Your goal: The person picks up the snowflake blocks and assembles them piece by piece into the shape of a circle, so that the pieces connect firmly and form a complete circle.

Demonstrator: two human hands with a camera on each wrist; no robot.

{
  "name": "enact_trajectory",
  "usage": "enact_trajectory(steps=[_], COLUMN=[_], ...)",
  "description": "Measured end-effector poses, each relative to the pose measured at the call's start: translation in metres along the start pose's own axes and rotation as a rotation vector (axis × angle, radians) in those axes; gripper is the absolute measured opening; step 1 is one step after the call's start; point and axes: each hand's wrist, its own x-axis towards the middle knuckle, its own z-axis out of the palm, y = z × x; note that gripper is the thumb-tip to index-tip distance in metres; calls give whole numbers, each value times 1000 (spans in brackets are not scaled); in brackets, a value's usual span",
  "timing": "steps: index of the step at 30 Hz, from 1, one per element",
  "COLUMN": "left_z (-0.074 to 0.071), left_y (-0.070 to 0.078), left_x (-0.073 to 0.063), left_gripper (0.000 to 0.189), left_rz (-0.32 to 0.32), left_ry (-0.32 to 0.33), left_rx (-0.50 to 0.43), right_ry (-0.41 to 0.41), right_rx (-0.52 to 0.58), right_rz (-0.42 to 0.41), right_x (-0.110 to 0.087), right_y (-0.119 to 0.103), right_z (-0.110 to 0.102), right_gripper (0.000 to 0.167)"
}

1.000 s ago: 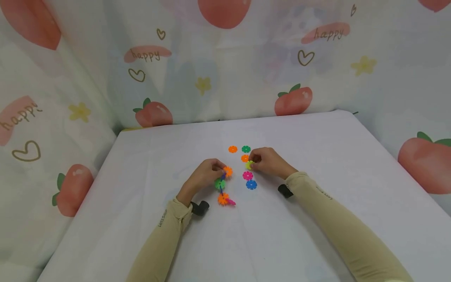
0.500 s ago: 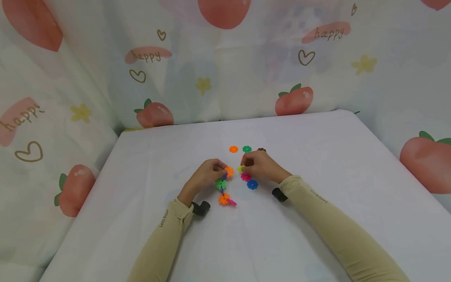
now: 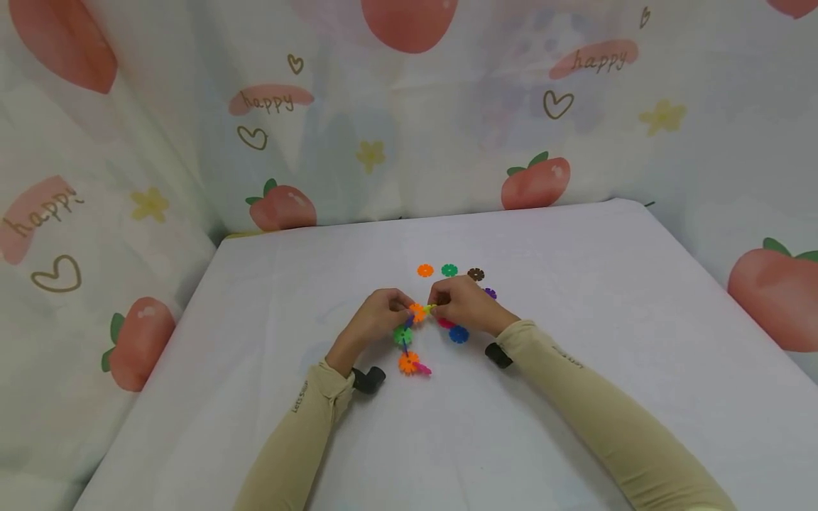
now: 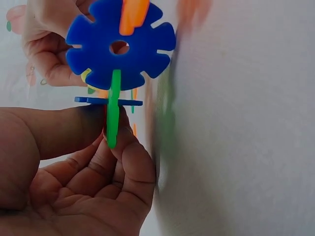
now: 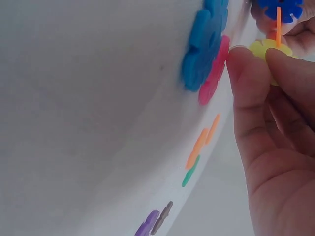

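Note:
My left hand (image 3: 383, 312) pinches a chain of slotted plastic flower discs by a blue disc (image 4: 88, 101) between thumb and fingers. An orange disc (image 3: 417, 313) stands at the chain's upper end. Below it hang a green disc (image 3: 402, 336), another blue disc (image 4: 120, 49), a second orange disc (image 3: 409, 364) and a pink disc (image 3: 423, 370). With thumb and index finger, my right hand (image 3: 465, 301) holds a yellow disc (image 5: 261, 47). In the right wrist view the upper orange disc (image 5: 278, 24) meets the yellow one edge-on; fingers partly cover the yellow disc.
Loose discs lie on the white-covered table (image 3: 543, 440): orange (image 3: 424, 270), green (image 3: 449, 270), brown (image 3: 476, 274), purple (image 3: 491, 293), blue (image 3: 459, 334) and a partly hidden pink (image 3: 445, 323). A strawberry-patterned curtain (image 3: 434, 142) stands behind and at the sides.
My right hand has moved left with the yellow disc, bringing it against the chain's upper orange disc. The brown and purple discs have come into sight. My left hand keeps nearly the same place.

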Motion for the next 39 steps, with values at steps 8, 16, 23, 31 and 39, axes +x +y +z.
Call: enact_trajectory(steps=[8,16,23,31,39], left_z=[0,-2,-2,-3,-5], left_y=[2,5,4,0,-2], left_x=[0,-1,0,-1,-4], left_gripper=[10,11,13,18,16], left_rz=[21,10,2,22,2], left_ry=[19,49,51,37,31], left_rx=[-43,-55,-51,-58,-53], right_ry=[16,24,27,3,-4], right_rx=[-4,-6,-17,-21,-59], right_rz=[-46,-88,-58,4,25], right_x=[3,6,8,11,20], right_y=[-3,-6,-3,0,5], right_z=[0,4,5,1,-15], right_gripper=[15,15,14,8,21])
